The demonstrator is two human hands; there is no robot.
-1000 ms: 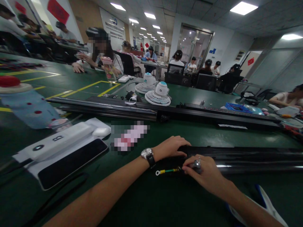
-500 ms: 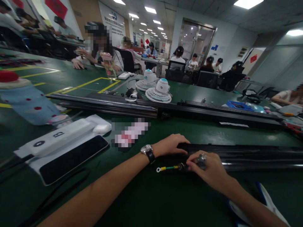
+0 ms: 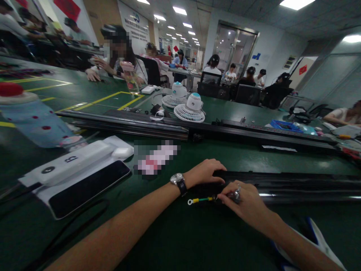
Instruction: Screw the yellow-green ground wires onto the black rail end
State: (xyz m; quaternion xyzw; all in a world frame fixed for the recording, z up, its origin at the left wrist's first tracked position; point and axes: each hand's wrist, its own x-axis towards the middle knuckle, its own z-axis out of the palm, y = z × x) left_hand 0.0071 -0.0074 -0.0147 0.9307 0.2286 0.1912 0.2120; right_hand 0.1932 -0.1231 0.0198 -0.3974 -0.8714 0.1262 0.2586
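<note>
A long, glossy black bar lies across the green table, its left end between my two hands. My left hand, with a watch on the wrist, has its fingers wrapped over that end. My right hand, wearing a ring, pinches at the bar's near left corner; the fingers hide what is in the pinch. From just beside those fingertips, a short green-and-yellow wire sticks out to the left, ending in a ring terminal. A small dark part at the wire's root is too blurred to name.
Left of my arm lie a black-screened phone and a white power strip. Further bars run across behind, with two white fans beyond. A blue-edged white tool sits under my right forearm. A co-worker sits opposite.
My right hand has shifted slightly left and turned a little, its fingertips closer to the wire's root. My left hand stays on the bar's end.
</note>
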